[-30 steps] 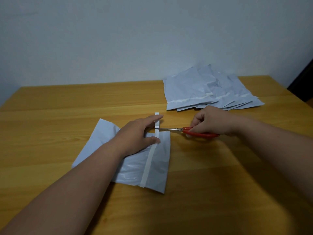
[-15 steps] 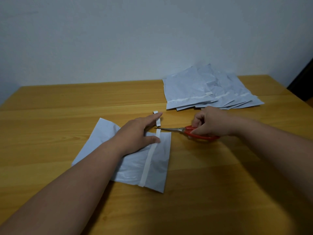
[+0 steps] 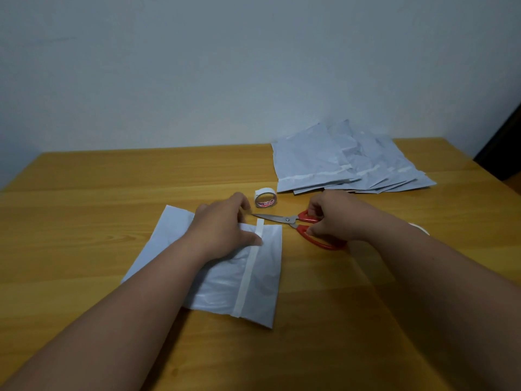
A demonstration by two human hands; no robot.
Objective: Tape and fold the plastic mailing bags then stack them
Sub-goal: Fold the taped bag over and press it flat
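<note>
A person sits at a wooden desk point(image 3: 84, 210), seen from a head camera looking down at both forearms. A pale plastic bag point(image 3: 225, 266) lies flat on the near middle of the desk, with a white strip of tape point(image 3: 249, 266) running along it from far edge to near edge, close to its right side.

The left hand point(image 3: 222, 230) rests on the bag with its thumb pressing beside the strip; its fingers reach past the far edge and their tips are blurred, so whether that grip holds anything cannot be told. The right hand point(image 3: 335, 218) has its grip closed around the red handles of the scissors point(image 3: 296, 224), whose blades lie nearly together and point left toward the far end of the strip.

A roll point(image 3: 265, 197) stands on the desk just beyond the blades. A fanned pile point(image 3: 346, 162) of similar bags lies at the far right, well apart from the one in hand.

The step appears to be the taping, with the strip being trimmed at the bag's edge. The next move likely calls for setting the scissors aside, smoothing the strip down, then folding the bag and adding it to a stack.
</note>
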